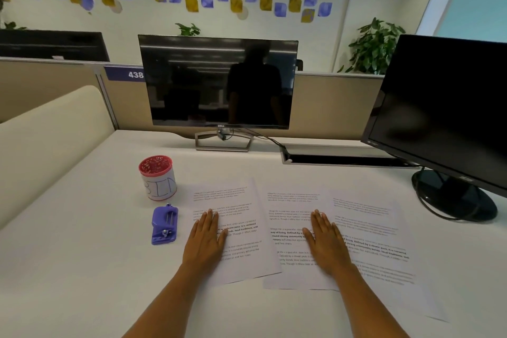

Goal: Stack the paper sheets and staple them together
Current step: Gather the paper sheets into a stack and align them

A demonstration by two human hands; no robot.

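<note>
Three printed paper sheets lie side by side on the white desk, overlapping at their edges: a left sheet (241,217), a middle sheet (290,217) and a right sheet (375,239). My left hand (205,239) rests flat, palm down, on the left sheet with fingers together. Flat on the middle sheet, near its border with the right sheet, lies my right hand (326,241). A purple stapler (164,225) sits on the desk just left of the left sheet, apart from my left hand.
A red-rimmed white cup marked "BIN" (157,178) stands behind the stapler. A Dell monitor (219,82) stands at the back centre, a second black monitor (450,115) with its round base at the right. A cable slot (337,158) runs along the desk's rear.
</note>
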